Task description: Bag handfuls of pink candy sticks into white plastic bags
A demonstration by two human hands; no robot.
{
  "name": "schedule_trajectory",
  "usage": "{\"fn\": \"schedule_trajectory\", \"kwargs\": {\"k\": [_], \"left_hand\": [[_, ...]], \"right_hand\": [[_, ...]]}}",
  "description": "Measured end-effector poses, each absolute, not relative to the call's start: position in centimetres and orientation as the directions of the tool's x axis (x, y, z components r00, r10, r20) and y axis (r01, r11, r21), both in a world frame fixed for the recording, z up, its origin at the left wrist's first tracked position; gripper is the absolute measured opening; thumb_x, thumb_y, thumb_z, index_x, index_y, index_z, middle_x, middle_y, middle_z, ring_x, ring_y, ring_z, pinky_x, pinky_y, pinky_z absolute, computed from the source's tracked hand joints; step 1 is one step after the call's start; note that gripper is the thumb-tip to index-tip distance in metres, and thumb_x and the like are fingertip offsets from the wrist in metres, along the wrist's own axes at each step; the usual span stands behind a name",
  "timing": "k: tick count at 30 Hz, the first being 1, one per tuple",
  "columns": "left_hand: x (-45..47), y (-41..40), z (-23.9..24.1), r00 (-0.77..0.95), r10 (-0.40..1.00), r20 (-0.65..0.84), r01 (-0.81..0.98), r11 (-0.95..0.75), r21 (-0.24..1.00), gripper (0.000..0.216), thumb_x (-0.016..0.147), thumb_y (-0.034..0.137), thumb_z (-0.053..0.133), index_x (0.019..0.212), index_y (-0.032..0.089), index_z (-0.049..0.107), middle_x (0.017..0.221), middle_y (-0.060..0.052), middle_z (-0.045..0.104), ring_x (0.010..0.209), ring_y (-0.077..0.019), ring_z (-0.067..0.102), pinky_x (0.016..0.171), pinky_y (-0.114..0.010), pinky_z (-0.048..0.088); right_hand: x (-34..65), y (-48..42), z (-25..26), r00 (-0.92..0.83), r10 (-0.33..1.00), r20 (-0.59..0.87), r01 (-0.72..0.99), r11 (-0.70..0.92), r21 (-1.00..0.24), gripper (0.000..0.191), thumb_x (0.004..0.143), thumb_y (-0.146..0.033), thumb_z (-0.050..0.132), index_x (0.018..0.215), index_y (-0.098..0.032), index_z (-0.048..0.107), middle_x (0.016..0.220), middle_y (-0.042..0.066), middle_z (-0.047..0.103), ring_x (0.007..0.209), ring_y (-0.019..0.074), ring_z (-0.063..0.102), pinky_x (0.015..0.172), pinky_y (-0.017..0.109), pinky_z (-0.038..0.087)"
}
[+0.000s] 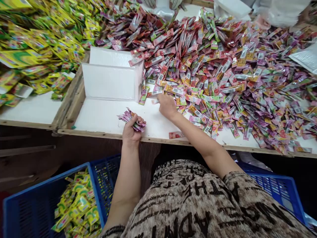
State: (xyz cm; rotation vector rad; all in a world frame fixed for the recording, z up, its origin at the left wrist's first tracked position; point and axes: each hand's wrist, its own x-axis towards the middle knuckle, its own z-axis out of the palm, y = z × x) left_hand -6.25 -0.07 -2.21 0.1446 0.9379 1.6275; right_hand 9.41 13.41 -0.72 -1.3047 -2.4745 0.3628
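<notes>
My left hand is closed around a small bunch of purple and pink stick packets, held above the white tabletop near its front edge. At the near-left edge of a wide pile of mixed stick packets, my right hand has its fingers pinched together. A blurred stick packet shows at its fingertips; part of it is hidden by the fingers. One red stick packet lies apart near the table edge, below my right forearm.
A white box-like divider stands at the pile's left. Beyond the wooden rail lie yellow-green packages. Blue crates stand below; the left one holds yellow packets. Clear bags and another person's gloved hands are at the far side.
</notes>
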Motion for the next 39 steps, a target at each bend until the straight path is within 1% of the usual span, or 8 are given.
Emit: {"fn": "schedule_trajectory", "kwargs": {"k": [4, 9, 20, 23, 27, 30, 35, 39], "left_hand": [[-6.2, 0.0, -2.3, -0.31, 0.867, -0.39, -0.787, -0.004, 0.617, 0.019, 0.077, 0.017, 0.074, 0.073, 0.015, 0.056, 0.063, 0.003, 0.053, 0.055, -0.007, 0.051, 0.064, -0.023, 0.052], [-6.3, 0.2, -2.3, -0.32, 0.85, -0.419, -0.778, 0.017, 0.628, 0.022, 0.08, 0.019, 0.073, 0.069, 0.015, 0.055, 0.062, 0.004, 0.052, 0.054, -0.0062, 0.052, 0.063, -0.022, 0.052], [-6.3, 0.0, -2.1, -0.334, 0.842, -0.423, -0.783, 0.002, 0.622, 0.021, 0.078, 0.016, 0.076, 0.077, 0.017, 0.055, 0.063, 0.004, 0.054, 0.055, -0.0065, 0.053, 0.064, -0.021, 0.054], [-6.4, 0.1, -2.2, -0.324, 0.844, -0.427, -0.787, 0.01, 0.617, 0.018, 0.079, 0.015, 0.074, 0.078, 0.017, 0.056, 0.063, 0.004, 0.055, 0.055, -0.0069, 0.053, 0.064, -0.022, 0.055], [-6.2, 0.3, -2.4, -0.335, 0.831, -0.445, -0.782, 0.018, 0.623, 0.018, 0.078, 0.015, 0.074, 0.077, 0.016, 0.056, 0.063, 0.003, 0.055, 0.055, -0.0072, 0.054, 0.064, -0.023, 0.055], [-6.2, 0.5, -2.4, -0.343, 0.819, -0.46, -0.777, 0.029, 0.629, 0.022, 0.076, 0.015, 0.076, 0.075, 0.016, 0.054, 0.063, 0.004, 0.055, 0.055, -0.007, 0.054, 0.064, -0.022, 0.054], [-6.2, -0.2, -2.1, -0.333, 0.864, -0.379, -0.709, 0.036, 0.705, 0.023, 0.069, 0.015, 0.079, 0.083, 0.015, 0.061, 0.058, 0.006, 0.052, 0.051, -0.0064, 0.051, 0.061, -0.021, 0.053], [-2.7, -1.4, -0.9, -0.212, 0.92, -0.33, -0.564, 0.161, 0.81, 0.028, 0.062, 0.013, 0.083, 0.085, 0.013, 0.068, 0.061, 0.002, 0.06, 0.054, -0.0105, 0.059, 0.061, -0.025, 0.054]], "right_hand": [[17.4, 14.6, 2.2, -0.467, 0.866, 0.178, 0.739, 0.493, -0.46, 0.015, 0.09, -0.018, 0.05, 0.098, -0.017, 0.063, 0.086, 0.005, 0.064, 0.086, 0.0217, 0.055, 0.076, 0.03, 0.037], [24.5, 11.3, 3.4, -0.652, 0.75, -0.11, 0.694, 0.533, -0.485, 0.017, 0.085, -0.032, 0.062, 0.077, -0.017, 0.062, 0.071, 0.002, 0.059, 0.068, 0.0169, 0.051, 0.065, 0.027, 0.031], [18.2, 0.9, -1.3, -0.66, 0.732, -0.17, 0.741, 0.597, -0.308, 0.013, 0.09, -0.013, 0.05, 0.097, -0.013, 0.061, 0.106, 0.016, 0.062, 0.1, 0.0276, 0.054, 0.084, 0.037, 0.041], [20.1, 0.7, -1.0, -0.636, 0.763, -0.119, 0.719, 0.53, -0.45, 0.018, 0.091, -0.009, 0.042, 0.098, -0.017, 0.057, 0.102, 0.012, 0.066, 0.095, 0.0262, 0.058, 0.085, 0.038, 0.042], [24.9, 2.3, 0.0, -0.311, 0.946, -0.087, 0.731, 0.179, -0.659, 0.027, 0.095, -0.027, 0.048, 0.121, -0.02, 0.048, 0.103, 0.007, 0.069, 0.087, 0.024, 0.064, 0.076, 0.034, 0.046], [26.6, 4.4, 0.0, -0.301, 0.95, -0.077, 0.791, 0.204, -0.577, 0.05, 0.084, -0.033, 0.068, 0.128, -0.021, 0.048, 0.117, 0.01, 0.067, 0.1, 0.0274, 0.064, 0.082, 0.036, 0.046], [24.5, 5.5, -0.3, -0.449, 0.886, -0.113, 0.843, 0.378, -0.383, 0.019, 0.083, -0.009, 0.052, 0.097, -0.017, 0.062, 0.102, 0.013, 0.066, 0.1, 0.0281, 0.059, 0.084, 0.038, 0.045], [22.0, 4.8, 0.2, -0.421, 0.905, 0.062, 0.624, 0.339, -0.704, 0.005, 0.088, -0.017, 0.05, 0.086, -0.021, 0.053, 0.095, 0.008, 0.061, 0.094, 0.0235, 0.056, 0.082, 0.035, 0.046]]}}
